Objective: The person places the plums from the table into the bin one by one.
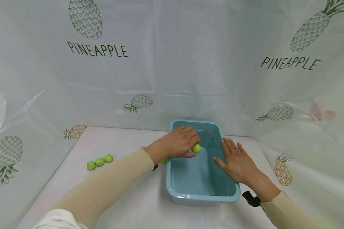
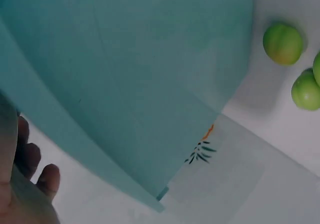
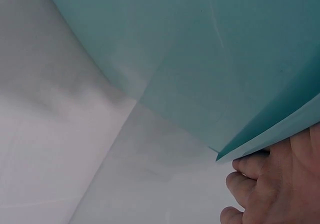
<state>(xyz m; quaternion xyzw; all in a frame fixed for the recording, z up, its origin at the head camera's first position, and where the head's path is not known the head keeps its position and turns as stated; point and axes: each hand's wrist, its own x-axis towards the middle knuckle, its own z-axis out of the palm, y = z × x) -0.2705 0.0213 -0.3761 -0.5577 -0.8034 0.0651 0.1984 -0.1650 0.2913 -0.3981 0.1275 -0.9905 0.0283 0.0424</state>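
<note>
My left hand (image 1: 181, 142) reaches over the light-blue plastic basin (image 1: 193, 179), holding a small round green fruit (image 1: 196, 148) between thumb and fingers. The fruit is above the basin floor, inside the walls. My right hand (image 1: 237, 161) lies along the basin's right rim with its fingers straight. In the right wrist view, the fingers (image 3: 247, 184) show just beneath the rim. The left wrist view has the basin wall (image 2: 150, 84) in front and part of the left hand (image 2: 30, 189) at its edge; the held fruit is hidden there.
Left of the basin, several more green fruits (image 1: 99, 162) lie on the white-covered table (image 1: 132, 197). One fruit (image 1: 164, 160) sits close to the basin's left wall, and another (image 1: 142, 147) is partly behind the left arm. A pineapple-print sheet (image 1: 172, 63) rises behind the table.
</note>
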